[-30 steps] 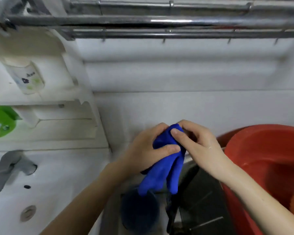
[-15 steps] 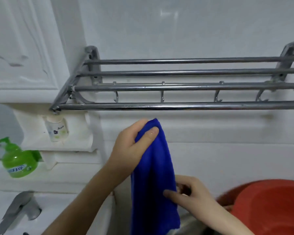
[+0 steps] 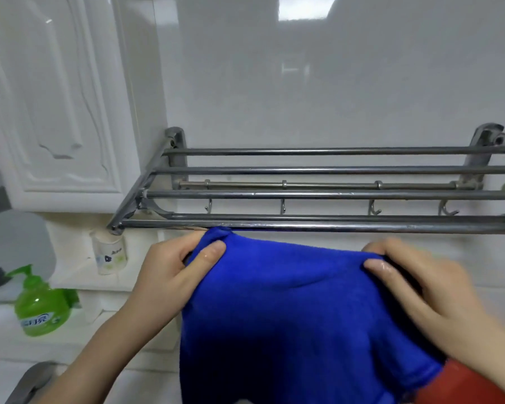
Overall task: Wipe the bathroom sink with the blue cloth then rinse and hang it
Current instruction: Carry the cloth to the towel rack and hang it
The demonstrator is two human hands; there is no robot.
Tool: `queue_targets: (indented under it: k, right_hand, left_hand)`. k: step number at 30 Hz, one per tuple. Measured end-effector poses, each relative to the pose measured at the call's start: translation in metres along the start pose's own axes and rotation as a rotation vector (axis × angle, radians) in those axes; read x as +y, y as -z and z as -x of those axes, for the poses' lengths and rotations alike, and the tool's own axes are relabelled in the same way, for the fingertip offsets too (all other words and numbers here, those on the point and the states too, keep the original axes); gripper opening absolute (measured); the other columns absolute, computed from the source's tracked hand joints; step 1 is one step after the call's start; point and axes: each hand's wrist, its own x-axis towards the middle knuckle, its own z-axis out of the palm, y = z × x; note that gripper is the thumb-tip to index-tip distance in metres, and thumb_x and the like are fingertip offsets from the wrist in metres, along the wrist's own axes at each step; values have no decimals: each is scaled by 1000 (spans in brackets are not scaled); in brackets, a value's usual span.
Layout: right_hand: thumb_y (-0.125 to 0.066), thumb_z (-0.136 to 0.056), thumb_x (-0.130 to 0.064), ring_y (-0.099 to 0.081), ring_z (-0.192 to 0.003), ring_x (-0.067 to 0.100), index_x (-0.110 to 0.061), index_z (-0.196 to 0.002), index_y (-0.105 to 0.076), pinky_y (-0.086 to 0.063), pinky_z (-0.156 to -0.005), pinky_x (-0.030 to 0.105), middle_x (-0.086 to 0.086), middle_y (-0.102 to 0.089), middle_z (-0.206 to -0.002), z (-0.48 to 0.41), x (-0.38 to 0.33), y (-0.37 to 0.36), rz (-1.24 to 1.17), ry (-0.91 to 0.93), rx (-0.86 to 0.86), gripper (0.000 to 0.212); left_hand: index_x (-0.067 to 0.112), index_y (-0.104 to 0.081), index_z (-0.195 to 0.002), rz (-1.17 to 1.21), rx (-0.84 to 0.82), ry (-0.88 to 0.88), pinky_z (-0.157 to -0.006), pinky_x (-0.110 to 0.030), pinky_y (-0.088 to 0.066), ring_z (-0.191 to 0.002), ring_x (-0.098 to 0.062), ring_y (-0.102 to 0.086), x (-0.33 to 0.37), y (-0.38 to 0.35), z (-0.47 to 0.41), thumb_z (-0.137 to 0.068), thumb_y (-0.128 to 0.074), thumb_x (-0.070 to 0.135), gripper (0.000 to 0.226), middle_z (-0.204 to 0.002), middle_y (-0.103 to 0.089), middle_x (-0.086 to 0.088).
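White tiled wall (image 3: 318,83) behind a steel towel rack (image 3: 318,225); a green soap bottle (image 3: 40,307) stands far left. The left hand (image 3: 169,275) pinches the blue cloth (image 3: 289,316) at its top left corner, the right hand (image 3: 420,290) grips the top right, spreading it just below the rack's front bar, beside a red basin (image 3: 464,386)

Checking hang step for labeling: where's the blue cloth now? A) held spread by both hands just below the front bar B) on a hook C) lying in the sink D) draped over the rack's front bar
A: the blue cloth is stretched between the left hand and right hand, its top edge just under the towel rack front bar, not over it.
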Motion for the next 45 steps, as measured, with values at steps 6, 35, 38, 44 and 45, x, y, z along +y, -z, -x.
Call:
queue_targets:
  k: [6, 35, 38, 44, 45]
  right_hand:
    - [-43, -100, -36, -63, -74, 19, -22, -102, -59, -47, -62, 34, -5, -62, -87, -22, 5, 39, 303, 216, 66, 21]
    - [-48, -92, -50, -61, -65, 12, -33, -79, -64, -46, -60, 29, -11, -66, -72, -79, 25, 57, -54, 201, -243, 27]
    - [-61, -84, -57, -65, -75, 6, -33, -95, -71, -49, -65, 26, -18, -69, -87, -62, 29, 62, 21, 231, -257, 28]
    - [-62, -84, -46, -64, -86, -10, -29, -87, -76, -44, -74, 5, -29, -68, -96, -59, 28, 64, 2, 135, -99, 23]
    - [-67, -85, -41, -63, -86, -14, -28, -84, -75, -42, -75, 2, -31, -67, -96, -64, 27, 65, -9, 104, -65, 15]
  left_hand:
    - [9, -38, -55, -191, 282, -168, -48, -12, -27, -49, -3, -32, 24, 8, -4, -82, -55, 45, 49, -59, -40, 5]
    - [28, -71, -87, -200, -261, -222, -76, -17, -48, -84, -15, -64, 32, 37, -65, -86, -70, 8, 20, -92, -68, 9]
    - [33, -75, -89, -185, -254, -210, -78, -12, -46, -90, -10, -66, 25, 46, -54, -81, -72, 32, 8, -92, -70, 13]
    - [25, -76, -76, -212, -168, -236, -68, -18, -44, -75, -13, -62, 29, 47, -62, -75, -74, 21, 5, -80, -68, 8]
    - [26, -75, -75, -229, -145, -245, -67, -18, -43, -74, -12, -60, 31, 48, -68, -76, -73, 21, 5, -80, -68, 8]
